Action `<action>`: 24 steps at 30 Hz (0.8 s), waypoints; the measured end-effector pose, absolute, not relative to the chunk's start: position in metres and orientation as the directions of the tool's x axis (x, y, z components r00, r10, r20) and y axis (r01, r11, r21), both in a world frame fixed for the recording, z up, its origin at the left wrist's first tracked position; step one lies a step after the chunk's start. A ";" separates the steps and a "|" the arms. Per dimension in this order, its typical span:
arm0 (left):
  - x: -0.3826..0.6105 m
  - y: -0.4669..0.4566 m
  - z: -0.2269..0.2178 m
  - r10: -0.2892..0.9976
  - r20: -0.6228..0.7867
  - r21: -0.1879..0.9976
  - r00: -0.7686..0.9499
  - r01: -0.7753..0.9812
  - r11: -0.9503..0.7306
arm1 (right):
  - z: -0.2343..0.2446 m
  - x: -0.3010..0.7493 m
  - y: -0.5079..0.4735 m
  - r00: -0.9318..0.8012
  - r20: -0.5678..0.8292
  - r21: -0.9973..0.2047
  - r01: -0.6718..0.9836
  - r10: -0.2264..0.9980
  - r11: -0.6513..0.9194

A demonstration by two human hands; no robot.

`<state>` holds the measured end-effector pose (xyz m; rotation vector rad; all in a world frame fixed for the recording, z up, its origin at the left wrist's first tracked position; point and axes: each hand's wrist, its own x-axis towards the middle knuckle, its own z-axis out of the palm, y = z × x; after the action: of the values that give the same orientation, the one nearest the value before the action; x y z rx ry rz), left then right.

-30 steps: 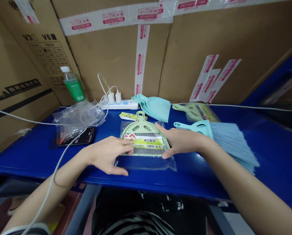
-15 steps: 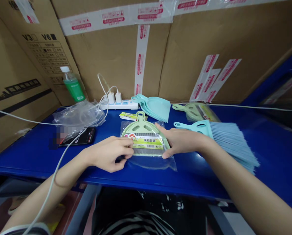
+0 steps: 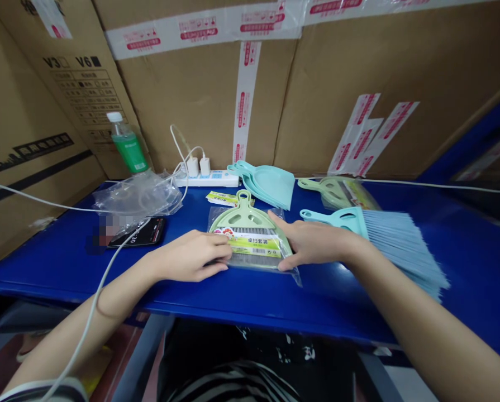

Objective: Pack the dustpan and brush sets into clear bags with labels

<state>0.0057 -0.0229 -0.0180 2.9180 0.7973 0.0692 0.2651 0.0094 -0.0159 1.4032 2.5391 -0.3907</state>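
A green dustpan and brush set (image 3: 250,220) lies in a clear plastic bag on the blue table, its handle pointing away from me. A yellow-green label crosses the grey bristles. My left hand (image 3: 197,257) holds the left side of the package, fingers bent over its edge and thumb near the front edge. On the opposite side, my right hand (image 3: 312,241) grips the package between thumb and fingers. Some fingertips of both hands are hidden. Beside my right wrist lies a light-blue brush (image 3: 392,237) with splayed bristles.
Light-blue dustpans (image 3: 270,184) lie stacked behind the package, near loose labels (image 3: 224,198) and a white power strip (image 3: 216,178). Another bagged green set (image 3: 339,191) is at the back right. Crumpled plastic (image 3: 138,195), a phone (image 3: 149,231) and a green bottle (image 3: 129,148) stand left.
The bag's loose front flap, spread toward me earlier, no longer extends along the front except at the right corner. My left thumb has straightened and moved toward the package's front edge.
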 end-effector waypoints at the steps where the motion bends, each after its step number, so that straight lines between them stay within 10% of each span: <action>1: 0.006 -0.022 -0.018 0.506 0.017 0.124 0.862 0.500 -0.857 | -0.015 0.264 0.009 -0.513 -0.320 -0.122 0.856 0.797 0.502; 24: 0.008 -0.022 -0.018 0.511 0.070 0.239 0.857 0.483 -0.843 | -0.008 0.258 0.000 -0.504 -0.268 -0.044 0.858 0.821 0.512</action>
<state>0.0084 -0.0220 -0.0182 2.8188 0.7633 0.1932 0.2579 -0.0001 -0.0077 1.4328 2.5403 -0.2529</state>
